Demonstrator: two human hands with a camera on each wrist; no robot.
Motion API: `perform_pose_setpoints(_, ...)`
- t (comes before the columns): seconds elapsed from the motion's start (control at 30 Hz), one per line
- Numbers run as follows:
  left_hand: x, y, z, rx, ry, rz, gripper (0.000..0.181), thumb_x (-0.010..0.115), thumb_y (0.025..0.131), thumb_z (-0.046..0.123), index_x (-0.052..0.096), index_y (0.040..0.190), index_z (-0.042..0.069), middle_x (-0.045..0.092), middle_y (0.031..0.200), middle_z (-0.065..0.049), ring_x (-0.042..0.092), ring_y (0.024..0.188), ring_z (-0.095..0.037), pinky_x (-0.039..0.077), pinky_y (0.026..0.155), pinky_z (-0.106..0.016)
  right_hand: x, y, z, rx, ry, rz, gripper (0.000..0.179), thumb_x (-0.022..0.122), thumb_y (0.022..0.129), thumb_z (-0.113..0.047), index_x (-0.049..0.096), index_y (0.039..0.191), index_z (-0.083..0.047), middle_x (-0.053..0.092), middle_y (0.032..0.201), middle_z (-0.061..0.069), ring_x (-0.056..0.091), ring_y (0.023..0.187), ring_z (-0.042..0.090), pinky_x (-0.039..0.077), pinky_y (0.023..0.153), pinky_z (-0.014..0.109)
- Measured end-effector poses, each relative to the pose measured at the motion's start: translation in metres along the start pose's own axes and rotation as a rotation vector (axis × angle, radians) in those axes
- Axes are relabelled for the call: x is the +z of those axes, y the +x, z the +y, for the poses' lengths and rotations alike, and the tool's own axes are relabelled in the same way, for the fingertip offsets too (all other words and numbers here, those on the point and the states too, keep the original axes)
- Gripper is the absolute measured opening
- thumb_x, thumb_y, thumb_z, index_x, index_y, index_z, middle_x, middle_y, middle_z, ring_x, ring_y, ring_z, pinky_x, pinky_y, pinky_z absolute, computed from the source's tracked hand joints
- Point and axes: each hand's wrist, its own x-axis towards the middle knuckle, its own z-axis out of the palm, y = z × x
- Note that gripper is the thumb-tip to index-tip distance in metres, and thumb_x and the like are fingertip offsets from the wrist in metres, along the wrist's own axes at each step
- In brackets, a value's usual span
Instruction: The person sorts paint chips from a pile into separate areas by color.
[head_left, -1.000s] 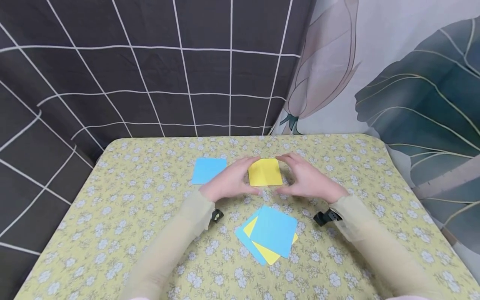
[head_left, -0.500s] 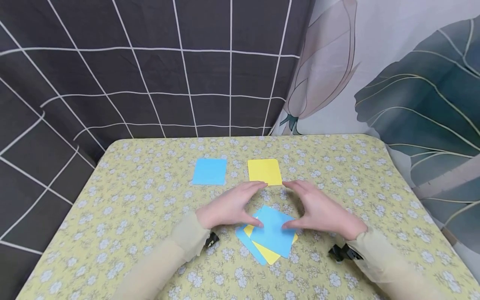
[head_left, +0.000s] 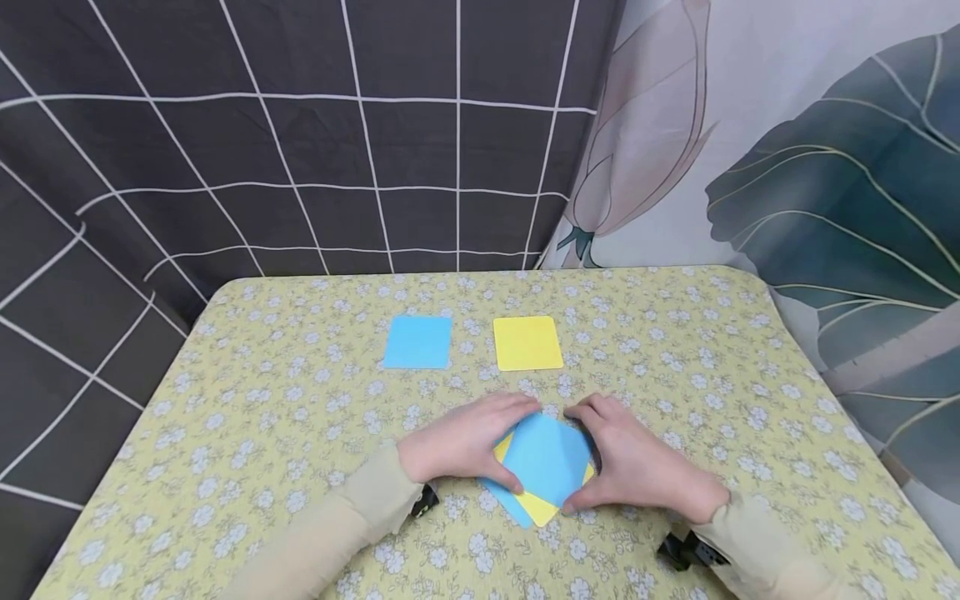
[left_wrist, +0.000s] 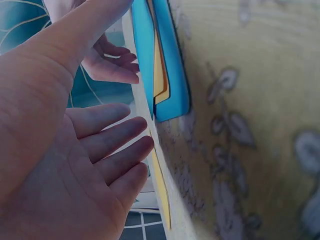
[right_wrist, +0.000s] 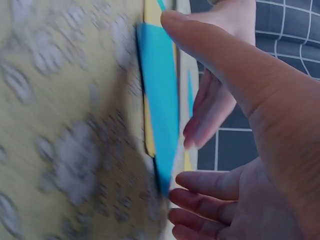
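Note:
A loose stack of square cards lies near the middle of the table: a blue card (head_left: 547,457) on top, a yellow card (head_left: 538,508) under it, and another blue card (head_left: 512,502) at the bottom, turned at different angles. My left hand (head_left: 472,437) is at the stack's left side, its thumb over the cards and fingertips by the far corner. On the other side, my right hand (head_left: 641,458) has its thumb and fingertips close to the top card's edges. Both wrist views show relaxed, extended fingers, without a clear grip; whether the fingertips touch the card, I cannot tell.
Farther back, a single blue card (head_left: 418,342) and a single yellow card (head_left: 528,343) lie flat side by side, apart. A floral cloth covers the table (head_left: 300,417). Behind it hangs a dark checked curtain (head_left: 300,142); a leaf-patterned one (head_left: 825,208) hangs at the right.
Both hands have come back from around the single yellow card toward me and down to the stack's sides. The yellow card stays beside the single blue one.

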Motion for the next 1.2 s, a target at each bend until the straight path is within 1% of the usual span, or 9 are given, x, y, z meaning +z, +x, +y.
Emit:
perform_pose_setpoints(0.07, 0.003, 0.000, -0.001, 0.000, -0.004, -0.001, 0.103, 0.089, 0.076, 0.048, 0.038, 0.156, 0.006, 0.041, 0.158, -0.005, 0.036, 0.145, -0.019, 0.030, 0.118, -0.031, 0.004, -0.001, -0.001, 0.001, -0.002, 0.001, 0.117, 0.085, 0.054, -0.078, 0.056, 0.137, 0.000, 0.053, 0.123, 0.004, 0.049, 0.107, 0.020, 0.055, 0.086, 0.041)
perform_pose_setpoints(0.17, 0.004, -0.002, -0.001, -0.009, -0.025, -0.004, 0.101, 0.089, 0.078, 0.045, 0.038, 0.156, 0.006, 0.041, 0.158, -0.004, 0.037, 0.144, -0.019, 0.031, 0.117, -0.030, 0.008, -0.001, -0.001, 0.000, -0.011, 0.008, 0.116, 0.087, 0.054, -0.075, 0.056, 0.137, 0.000, 0.051, 0.122, 0.003, 0.048, 0.107, 0.020, 0.054, 0.085, 0.040)
perform_pose_setpoints(0.43, 0.006, -0.003, -0.004, -0.022, -0.054, 0.000, 0.098, 0.087, 0.081, 0.044, 0.037, 0.157, 0.008, 0.040, 0.158, -0.004, 0.038, 0.144, -0.018, 0.034, 0.116, -0.029, 0.010, -0.002, -0.003, 0.003, 0.000, -0.001, 0.105, 0.093, 0.060, -0.060, 0.056, 0.139, -0.001, 0.050, 0.122, 0.003, 0.047, 0.106, 0.019, 0.055, 0.083, 0.039)
perform_pose_setpoints(0.6, 0.005, -0.005, -0.005, -0.017, -0.060, 0.007, 0.102, 0.088, 0.079, 0.044, 0.035, 0.158, 0.007, 0.040, 0.158, -0.005, 0.038, 0.143, -0.019, 0.034, 0.116, -0.030, 0.008, 0.000, -0.005, -0.026, 0.002, 0.010, 0.104, 0.094, 0.060, -0.054, 0.055, 0.140, 0.000, 0.050, 0.123, 0.003, 0.049, 0.107, 0.018, 0.056, 0.085, 0.039)
perform_pose_setpoints(0.7, 0.002, -0.005, -0.005, -0.023, -0.046, 0.028, 0.105, 0.090, 0.077, 0.044, 0.034, 0.158, 0.006, 0.041, 0.158, -0.006, 0.039, 0.142, -0.019, 0.035, 0.115, -0.031, 0.005, 0.004, -0.006, -0.055, 0.005, 0.028, 0.104, 0.095, 0.061, -0.051, 0.054, 0.140, 0.001, 0.049, 0.124, 0.005, 0.050, 0.108, 0.018, 0.057, 0.087, 0.040)
perform_pose_setpoints(0.8, -0.002, -0.007, -0.007, -0.027, -0.023, 0.062, 0.106, 0.090, 0.077, 0.043, 0.034, 0.158, 0.004, 0.040, 0.158, -0.009, 0.039, 0.143, -0.021, 0.035, 0.116, -0.033, 0.001, 0.011, -0.008, -0.075, -0.004, 0.043, 0.104, 0.095, 0.061, -0.050, 0.053, 0.141, 0.001, 0.049, 0.126, 0.006, 0.051, 0.108, 0.018, 0.056, 0.088, 0.039)
perform_pose_setpoints(0.93, -0.011, -0.012, -0.012, -0.044, -0.031, 0.108, 0.105, 0.090, 0.077, 0.040, 0.034, 0.158, 0.003, 0.039, 0.159, -0.010, 0.037, 0.144, -0.023, 0.032, 0.118, -0.036, -0.003, 0.025, -0.011, -0.088, -0.014, 0.054, 0.106, 0.096, 0.059, -0.047, 0.053, 0.142, 0.002, 0.048, 0.127, 0.006, 0.051, 0.109, 0.018, 0.055, 0.091, 0.039)
perform_pose_setpoints(1.07, -0.023, -0.020, -0.021, -0.100, -0.065, 0.151, 0.106, 0.091, 0.076, 0.040, 0.034, 0.158, 0.005, 0.039, 0.159, -0.009, 0.037, 0.144, -0.022, 0.031, 0.118, -0.036, -0.008, 0.045, -0.016, -0.114, -0.002, 0.062, 0.108, 0.097, 0.058, -0.043, 0.051, 0.144, 0.003, 0.047, 0.130, 0.008, 0.049, 0.114, 0.020, 0.052, 0.097, 0.040)
perform_pose_setpoints(1.2, -0.036, -0.029, -0.034, -0.155, -0.067, 0.222, 0.107, 0.092, 0.075, 0.040, 0.034, 0.158, 0.004, 0.038, 0.159, -0.010, 0.036, 0.145, -0.026, 0.031, 0.118, -0.041, -0.012, 0.071, -0.020, -0.138, 0.005, 0.086, 0.109, 0.096, 0.061, -0.047, 0.048, 0.146, 0.003, 0.046, 0.138, 0.011, 0.047, 0.121, 0.024, 0.050, 0.101, 0.041)
